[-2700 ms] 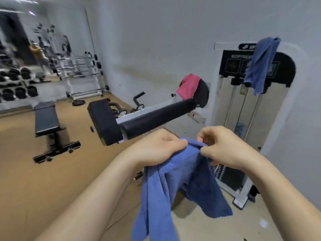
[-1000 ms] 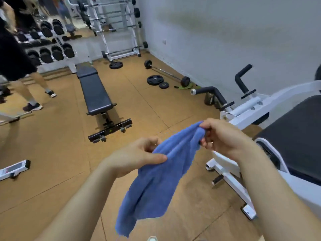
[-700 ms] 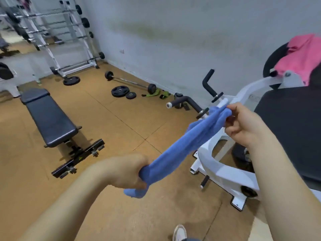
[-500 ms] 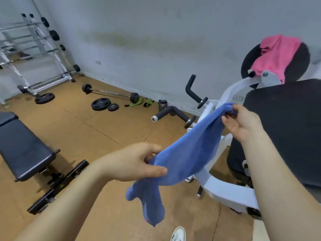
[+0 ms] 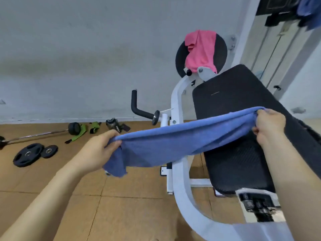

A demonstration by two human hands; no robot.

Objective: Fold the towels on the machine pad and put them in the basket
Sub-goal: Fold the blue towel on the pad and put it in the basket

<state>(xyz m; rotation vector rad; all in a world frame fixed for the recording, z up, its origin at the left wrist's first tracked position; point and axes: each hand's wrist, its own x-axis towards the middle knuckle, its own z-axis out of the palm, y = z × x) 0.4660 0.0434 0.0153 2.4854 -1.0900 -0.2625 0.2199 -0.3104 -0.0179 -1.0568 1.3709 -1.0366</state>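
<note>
A blue towel (image 5: 175, 143) hangs stretched between my two hands, above the floor and the near end of the black machine pad (image 5: 232, 105). My left hand (image 5: 97, 150) pinches its left end, with a loose corner drooping below. My right hand (image 5: 269, 126) grips the right end over the pad. A pink towel (image 5: 201, 49) is draped on the round black roller at the pad's far end. Another blue towel (image 5: 309, 13) hangs at the top right on the weight-stack machine. No basket is in view.
The machine's white frame (image 5: 180, 178) curves across the floor under the towel. A black handle (image 5: 137, 106) sticks up left of it. Weight plates (image 5: 29, 153), a barbell (image 5: 34, 134), green straps (image 5: 81, 131) and a bottle (image 5: 114, 125) lie by the grey wall.
My hands have spread apart and pulled the blue towel out to its full length. My view has swung right and down onto the machine pad.
</note>
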